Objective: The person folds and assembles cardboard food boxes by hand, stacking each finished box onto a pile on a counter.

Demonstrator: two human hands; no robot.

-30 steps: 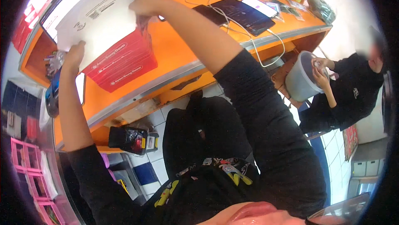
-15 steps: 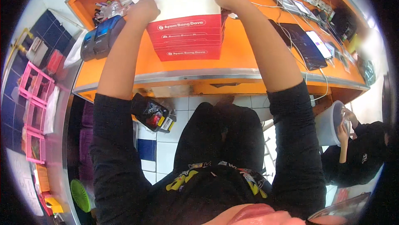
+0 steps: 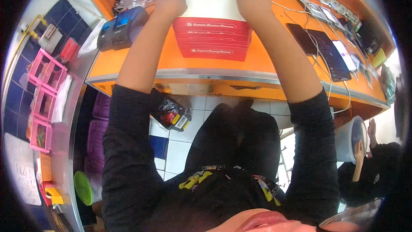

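A stack of red cardboard food boxes (image 3: 214, 45) stands on the orange counter in front of me, with a white printed panel (image 3: 210, 4) on top. At the panel's left edge is my left hand (image 3: 171, 5), its fingers curled in against the cardboard. My right hand (image 3: 253, 1) is closed the same way at the right edge. The fingertips of both hands are hidden from view.
A black device with blue tops (image 3: 122, 28) sits left of the boxes. Tablets and phones (image 3: 330, 54) with white cables lie to the right on the orange counter (image 3: 159, 62). At lower right another person's hands (image 3: 358, 152) are by a translucent bucket (image 3: 343, 140).
The whole view has shifted, so the counter and boxes appear farther right. Both my hands stay at the top box's edges. The other person's hands have moved apart at the bucket.
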